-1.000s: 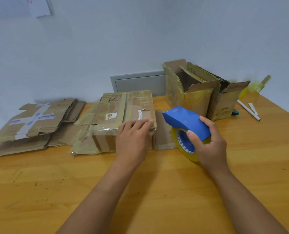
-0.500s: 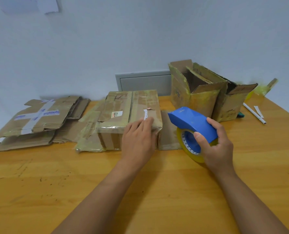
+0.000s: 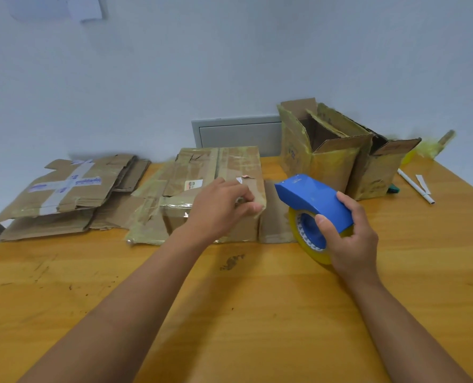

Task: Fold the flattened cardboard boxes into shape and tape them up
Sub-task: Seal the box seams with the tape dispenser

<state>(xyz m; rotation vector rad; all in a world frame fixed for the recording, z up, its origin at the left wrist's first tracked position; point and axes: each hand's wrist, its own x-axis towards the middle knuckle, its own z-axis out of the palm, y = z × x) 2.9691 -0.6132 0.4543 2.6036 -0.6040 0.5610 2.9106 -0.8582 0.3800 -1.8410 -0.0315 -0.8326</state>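
A folded cardboard box [image 3: 224, 167], covered in old tape, lies on the wooden table [image 3: 257, 313] at centre. My left hand [image 3: 218, 205] grips its near right corner, fingers curled over the top edge and thumb on the front face. Just right of the box, my right hand [image 3: 351, 244] holds a blue tape dispenser [image 3: 312, 194] with a yellow tape roll, its nose pointing at that corner. Flattened boxes [image 3: 64, 189] lie in a pile at the left.
Two open-topped folded boxes [image 3: 321, 161] [image 3: 379, 167] stand at the back right against the wall. A white pen [image 3: 415, 186] and paper scraps lie beside them. A grey wall panel [image 3: 238, 134] sits behind the centre box. More flat cardboard [image 3: 147, 211] lies under the centre box.
My left hand went from lying flat on the box top to curling round its near right corner. The dispenser stayed beside the box in my right hand.
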